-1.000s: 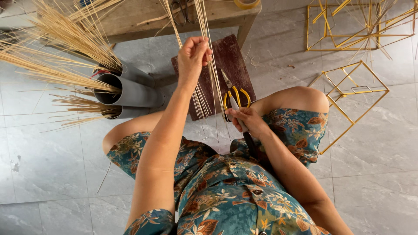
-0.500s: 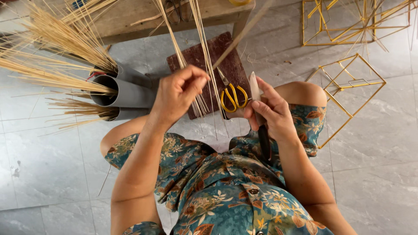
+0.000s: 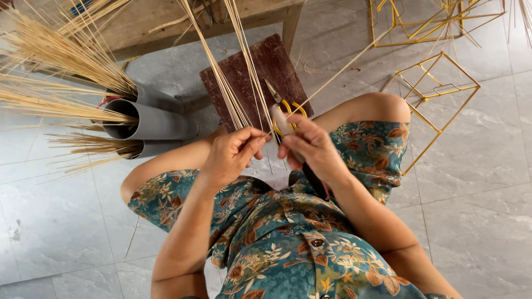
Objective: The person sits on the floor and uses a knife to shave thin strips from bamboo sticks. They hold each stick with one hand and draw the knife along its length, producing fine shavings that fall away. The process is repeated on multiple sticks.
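Bamboo was the working material: we held a thin bamboo strip [image 3: 338, 75] whose near end sat between our two hands above the lap, its length slanting up and to the right toward the wire-like frames. Our left hand [image 3: 233, 155] was closed narrow, thumb and fingertips pinched on the strip's near end, and just beside a bundle of long sticks [image 3: 230, 83] that rose from the same spot toward the top edge. Our right hand [image 3: 310, 147] was wrapped around a knife [image 3: 284, 120], the pale blade pointing up past the thumb and lying against the strip; the dark handle ran down under the palm. Yellow-handled scissors [image 3: 285, 105] lay just behind the blade on a dark red stool [image 3: 249, 72], which stood on the grey tiled floor [image 3: 476, 182] in front of our knees. A wooden counter [image 3: 166, 25] stood beyond the stool. To the left, grey pipes [image 3: 155, 122] lay on their sides with sheaves of pale splints [image 3: 55, 55] fanning out of their open ends. To the right, yellow box-shaped frames [image 3: 438, 83] rested on the floor, one near our right knee, another further back. We wore a teal floral garment [image 3: 288, 238] that covered lap and thighs.
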Demonstrator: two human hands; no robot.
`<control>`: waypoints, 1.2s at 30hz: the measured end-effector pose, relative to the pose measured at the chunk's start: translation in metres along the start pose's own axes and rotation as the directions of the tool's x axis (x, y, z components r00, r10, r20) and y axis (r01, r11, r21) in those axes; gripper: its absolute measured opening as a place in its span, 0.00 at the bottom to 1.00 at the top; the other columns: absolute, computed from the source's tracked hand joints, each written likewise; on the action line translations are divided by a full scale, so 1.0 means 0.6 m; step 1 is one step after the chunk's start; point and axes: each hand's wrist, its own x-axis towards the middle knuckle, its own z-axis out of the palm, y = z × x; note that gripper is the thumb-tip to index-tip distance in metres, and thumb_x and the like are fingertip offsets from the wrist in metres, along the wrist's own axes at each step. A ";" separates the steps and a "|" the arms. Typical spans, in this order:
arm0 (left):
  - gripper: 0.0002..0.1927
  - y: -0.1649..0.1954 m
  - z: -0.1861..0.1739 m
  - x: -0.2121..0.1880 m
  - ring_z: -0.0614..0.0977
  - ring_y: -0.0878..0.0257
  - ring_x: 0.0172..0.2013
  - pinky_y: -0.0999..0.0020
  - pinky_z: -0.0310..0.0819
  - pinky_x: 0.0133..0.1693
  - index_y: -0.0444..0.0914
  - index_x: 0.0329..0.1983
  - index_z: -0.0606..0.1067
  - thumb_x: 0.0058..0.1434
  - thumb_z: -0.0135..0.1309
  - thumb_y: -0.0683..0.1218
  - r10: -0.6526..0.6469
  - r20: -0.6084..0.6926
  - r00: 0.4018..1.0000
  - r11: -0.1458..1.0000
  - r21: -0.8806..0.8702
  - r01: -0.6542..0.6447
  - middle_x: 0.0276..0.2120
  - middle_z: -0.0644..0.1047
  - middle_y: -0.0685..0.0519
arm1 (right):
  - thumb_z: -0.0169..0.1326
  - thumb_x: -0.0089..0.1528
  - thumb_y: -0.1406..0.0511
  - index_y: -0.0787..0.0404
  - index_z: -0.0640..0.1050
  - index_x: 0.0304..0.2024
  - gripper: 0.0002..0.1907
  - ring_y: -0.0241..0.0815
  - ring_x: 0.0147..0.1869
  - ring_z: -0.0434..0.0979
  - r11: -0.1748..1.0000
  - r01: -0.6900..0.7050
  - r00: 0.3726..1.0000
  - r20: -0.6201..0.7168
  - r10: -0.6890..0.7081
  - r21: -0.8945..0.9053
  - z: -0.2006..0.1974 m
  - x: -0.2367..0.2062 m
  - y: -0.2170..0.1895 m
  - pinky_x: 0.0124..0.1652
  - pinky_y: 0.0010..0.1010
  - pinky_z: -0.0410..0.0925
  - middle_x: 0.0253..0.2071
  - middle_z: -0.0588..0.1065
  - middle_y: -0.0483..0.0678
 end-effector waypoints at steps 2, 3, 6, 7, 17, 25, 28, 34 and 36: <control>0.09 -0.007 0.014 -0.002 0.77 0.76 0.25 0.78 0.70 0.25 0.40 0.46 0.81 0.71 0.52 0.46 0.037 -0.030 0.999 0.999 -0.020 -0.037 0.22 0.76 0.60 | 0.48 0.72 0.69 0.61 0.71 0.62 0.16 0.30 0.23 0.72 0.999 -0.026 0.996 0.081 0.028 -0.020 0.009 -0.006 0.012 0.24 0.21 0.66 0.29 0.77 0.46; 0.08 -0.010 0.019 -0.003 0.76 0.76 0.25 0.78 0.70 0.26 0.40 0.46 0.81 0.71 0.52 0.45 0.098 -0.047 0.994 0.994 -0.037 -0.099 0.22 0.76 0.60 | 0.48 0.72 0.69 0.61 0.71 0.62 0.15 0.31 0.22 0.71 1.000 -0.013 0.999 0.046 0.012 0.008 0.007 -0.007 0.014 0.23 0.22 0.65 0.29 0.77 0.47; 0.08 -0.017 0.014 -0.020 0.75 0.76 0.24 0.78 0.69 0.25 0.39 0.44 0.81 0.71 0.53 0.45 0.130 -0.055 0.990 0.991 -0.022 -0.131 0.22 0.75 0.60 | 0.48 0.71 0.70 0.62 0.71 0.61 0.15 0.32 0.21 0.70 0.995 0.039 0.996 -0.084 -0.032 0.087 -0.019 -0.012 0.008 0.20 0.22 0.62 0.29 0.77 0.47; 0.08 -0.018 0.009 -0.027 0.75 0.76 0.23 0.78 0.68 0.24 0.39 0.43 0.82 0.71 0.53 0.45 0.118 -0.050 0.992 0.993 -0.007 -0.119 0.22 0.75 0.60 | 0.49 0.71 0.71 0.62 0.71 0.61 0.16 0.32 0.21 0.69 0.993 0.064 0.989 -0.139 -0.049 0.104 -0.033 -0.014 0.002 0.20 0.22 0.62 0.29 0.77 0.47; 0.07 -0.027 -0.018 -0.120 0.74 0.75 0.24 0.78 0.68 0.26 0.37 0.42 0.81 0.70 0.54 0.43 0.186 -0.046 0.981 0.982 0.025 -0.185 0.24 0.77 0.60 | 0.50 0.71 0.70 0.62 0.73 0.62 0.17 0.33 0.23 0.68 0.935 0.296 0.916 -0.334 -0.220 0.197 -0.124 -0.076 -0.035 0.21 0.22 0.60 0.31 0.75 0.46; 0.08 -0.064 0.016 -0.162 0.73 0.76 0.23 0.78 0.65 0.24 0.36 0.42 0.81 0.71 0.52 0.42 0.165 -0.187 0.969 0.986 0.015 -0.165 0.21 0.74 0.61 | 0.50 0.71 0.69 0.62 0.70 0.68 0.22 0.33 0.22 0.69 0.967 0.252 0.943 -0.233 -0.238 0.033 -0.083 -0.120 -0.026 0.21 0.21 0.61 0.30 0.76 0.47; 0.08 -0.065 0.044 -0.166 0.73 0.76 0.23 0.78 0.64 0.25 0.36 0.44 0.81 0.72 0.52 0.42 0.206 -0.201 0.958 0.976 -0.024 -0.215 0.22 0.74 0.61 | 0.51 0.67 0.70 0.60 0.65 0.71 0.28 0.31 0.23 0.73 0.993 0.083 0.995 -0.050 -0.087 -0.089 -0.011 -0.123 0.010 0.22 0.20 0.66 0.31 0.78 0.48; 0.07 -0.050 0.070 -0.186 0.73 0.76 0.23 0.78 0.65 0.25 0.37 0.42 0.81 0.72 0.52 0.42 0.187 -0.191 0.964 0.981 -0.017 -0.194 0.21 0.74 0.61 | 0.50 0.71 0.70 0.65 0.71 0.63 0.17 0.30 0.24 0.73 0.989 0.036 0.992 0.123 -0.018 -0.142 0.046 -0.129 0.045 0.24 0.18 0.64 0.32 0.79 0.47; 0.08 -0.048 0.067 -0.195 0.72 0.76 0.23 0.78 0.64 0.25 0.36 0.42 0.81 0.72 0.52 0.42 0.192 -0.197 0.961 0.980 -0.010 -0.198 0.21 0.74 0.60 | 0.50 0.72 0.70 0.64 0.72 0.61 0.15 0.31 0.24 0.72 0.995 0.070 0.993 0.096 -0.063 -0.074 0.038 -0.126 0.050 0.23 0.19 0.63 0.31 0.79 0.48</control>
